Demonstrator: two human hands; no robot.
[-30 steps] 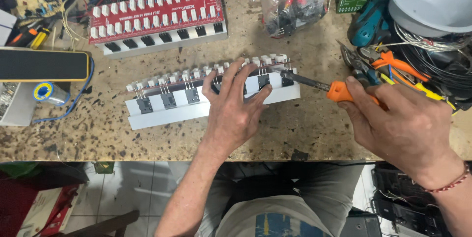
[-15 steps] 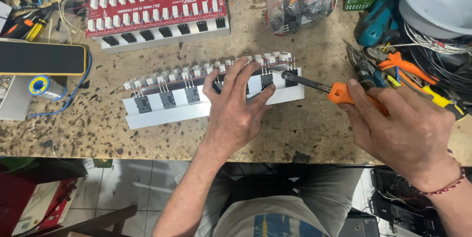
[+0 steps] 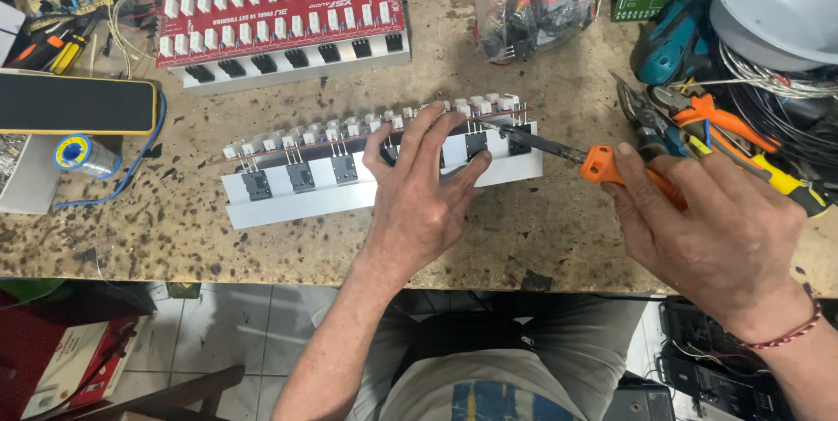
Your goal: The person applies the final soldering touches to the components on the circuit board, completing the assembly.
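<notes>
A red circuit board (image 3: 279, 20) fills the upper left; pliers (image 3: 724, 129) crowd the right edge. At centre, the left hand (image 3: 423, 194) presses spread fingers on the white rail (image 3: 349, 185). The right hand (image 3: 724, 229) grips an orange screwdriver (image 3: 594, 162).

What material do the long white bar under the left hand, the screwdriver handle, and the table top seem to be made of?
The white bar looks like painted or anodised metal: straight edges, smooth matt face, probably a heat sink. The screwdriver handle, gripped by the right hand, looks like glossy orange plastic. The table top seems to be stone or worn laminate, beige with dark speckles. The left hand rests on the bar.
</notes>
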